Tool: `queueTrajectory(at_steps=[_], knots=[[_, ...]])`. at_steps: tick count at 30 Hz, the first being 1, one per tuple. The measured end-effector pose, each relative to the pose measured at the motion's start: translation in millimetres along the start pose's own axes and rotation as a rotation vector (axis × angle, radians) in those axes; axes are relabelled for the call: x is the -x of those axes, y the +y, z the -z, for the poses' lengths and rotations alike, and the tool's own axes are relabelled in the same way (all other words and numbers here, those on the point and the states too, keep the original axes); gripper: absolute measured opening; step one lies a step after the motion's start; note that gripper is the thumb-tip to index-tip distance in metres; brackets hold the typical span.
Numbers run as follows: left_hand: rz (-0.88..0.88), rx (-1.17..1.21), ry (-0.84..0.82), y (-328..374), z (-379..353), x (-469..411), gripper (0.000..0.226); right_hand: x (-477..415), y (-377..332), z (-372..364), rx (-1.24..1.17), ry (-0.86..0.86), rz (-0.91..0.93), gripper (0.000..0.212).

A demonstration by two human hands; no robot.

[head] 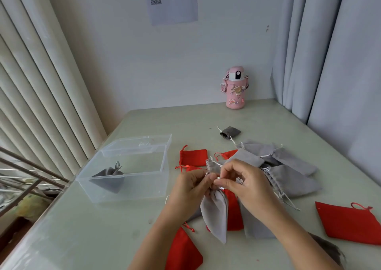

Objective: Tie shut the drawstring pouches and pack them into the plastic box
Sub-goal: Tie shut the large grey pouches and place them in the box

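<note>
Above table [86,234], both hands pinching grey pouch [215,212] cords

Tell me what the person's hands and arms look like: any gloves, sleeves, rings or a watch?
The left hand and right hand wear no gloves, and no ring, watch or bracelet shows. The left forearm and right forearm are uncovered down to the frame edge, with no sleeve in view. No tape or markings are visible.

grey pouch [215,212]: neck up, near centre | clear plastic box [127,189]: open, left, holds tied dark grey pouch [109,178] | red pouch [350,222]: flat, near right
</note>
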State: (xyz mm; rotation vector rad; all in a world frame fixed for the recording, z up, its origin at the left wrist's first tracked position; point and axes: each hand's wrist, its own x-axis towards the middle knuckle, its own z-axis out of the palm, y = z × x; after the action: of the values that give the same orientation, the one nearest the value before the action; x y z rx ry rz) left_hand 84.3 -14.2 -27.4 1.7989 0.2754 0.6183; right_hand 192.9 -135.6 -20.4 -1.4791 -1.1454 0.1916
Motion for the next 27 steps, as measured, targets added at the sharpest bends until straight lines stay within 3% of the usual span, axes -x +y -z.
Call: queueTrajectory(at_steps=[11, 16, 22, 27], knots=[[-0.030, 0.166, 0.065, 18, 4, 2, 0.023, -2, 1, -2, -0.311, -0.052, -0.187, 0.021], [-0.023, 0.240, 0.046, 21, 7, 5, 0.021, 0, -7, -3, -0.368, -0.045, -0.180, 0.008], [-0.051, 0.210, 0.036, 26, 7, 6, 0.015, -1, -11, -3, -0.418, -0.067, -0.225, 0.019], [0.006, 0.248, 0.060, 25, 5, 6, 0.017, -1, -10, -5, -0.401, -0.017, -0.202, 0.014]])
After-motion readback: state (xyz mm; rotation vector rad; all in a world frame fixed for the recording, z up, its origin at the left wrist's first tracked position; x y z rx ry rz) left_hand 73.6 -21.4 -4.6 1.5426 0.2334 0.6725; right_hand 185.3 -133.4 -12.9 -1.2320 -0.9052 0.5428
